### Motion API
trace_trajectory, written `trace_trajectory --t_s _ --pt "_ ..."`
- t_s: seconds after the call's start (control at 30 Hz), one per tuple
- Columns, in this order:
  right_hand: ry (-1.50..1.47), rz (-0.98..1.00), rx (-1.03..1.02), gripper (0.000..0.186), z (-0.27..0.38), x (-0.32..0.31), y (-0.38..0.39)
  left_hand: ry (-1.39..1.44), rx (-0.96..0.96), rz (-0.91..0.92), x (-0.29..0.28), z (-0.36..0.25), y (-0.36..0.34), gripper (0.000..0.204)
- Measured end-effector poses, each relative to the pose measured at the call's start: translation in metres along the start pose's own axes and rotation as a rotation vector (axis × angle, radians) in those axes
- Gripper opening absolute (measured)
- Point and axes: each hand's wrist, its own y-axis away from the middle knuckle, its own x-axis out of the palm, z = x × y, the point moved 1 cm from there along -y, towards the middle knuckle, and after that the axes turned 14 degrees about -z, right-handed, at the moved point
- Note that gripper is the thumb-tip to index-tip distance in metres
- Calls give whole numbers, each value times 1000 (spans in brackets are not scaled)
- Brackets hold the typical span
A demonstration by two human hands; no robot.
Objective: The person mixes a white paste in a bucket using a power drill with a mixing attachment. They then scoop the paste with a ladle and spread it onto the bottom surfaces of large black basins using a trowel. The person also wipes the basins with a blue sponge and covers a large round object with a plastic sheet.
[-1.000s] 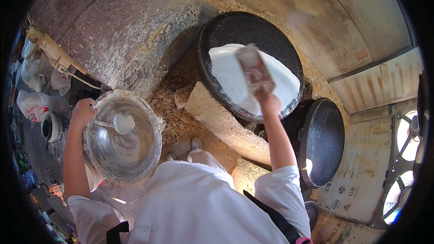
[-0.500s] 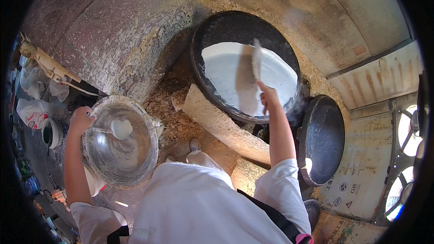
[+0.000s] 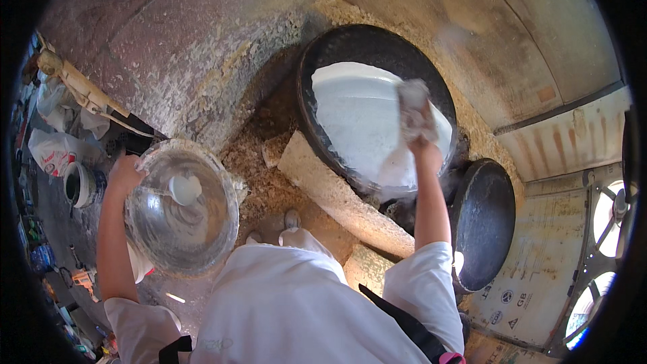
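Observation:
A large round black griddle (image 3: pixel 377 44) carries a broad, thin layer of white batter (image 3: pixel 354 104). Over the right part of that layer is my right hand (image 3: pixel 423 131), closed around a flat pale scraper (image 3: pixel 413 98); hand and tool are smeared by motion, and I cannot tell whether the blade touches the batter. At the left, my left hand (image 3: pixel 128 174) has its fingers on the rim of a wide metal basin (image 3: pixel 216 229). Inside the basin lie a white-bowled ladle (image 3: pixel 183 190) and whitish residue. The ladle's handle points toward my left hand.
A round black lid or pan (image 3: pixel 484 226) leans right of the griddle. A rough stone ledge (image 3: pixel 344 195) runs along the griddle's near side. Plastic bags (image 3: pixel 54 152), a white bucket (image 3: pixel 79 185) and an orange tool (image 3: pixel 85 280) crowd the left floor.
My right hand and scraper have moved right across the griddle, and the blade has turned from edge-on to broader side. My left hand stays at the basin's rim.

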Motion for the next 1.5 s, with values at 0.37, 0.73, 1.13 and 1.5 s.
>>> trace_trajectory --t_s 0.37,0.73,1.13,1.5 --pt "-894 476 886 59 -16 7 -23 81 11 -4 6 13 -9 28" --pt "-98 202 -355 37 123 -2 30 85 -1 -10 5 -4 -12 28" --pt "-456 61 781 54 -104 40 -53 109 -4 -64 16 39 -5 26" --pt "-734 351 -22 58 112 16 -28 209 -46 -28 6 1 -3 25"
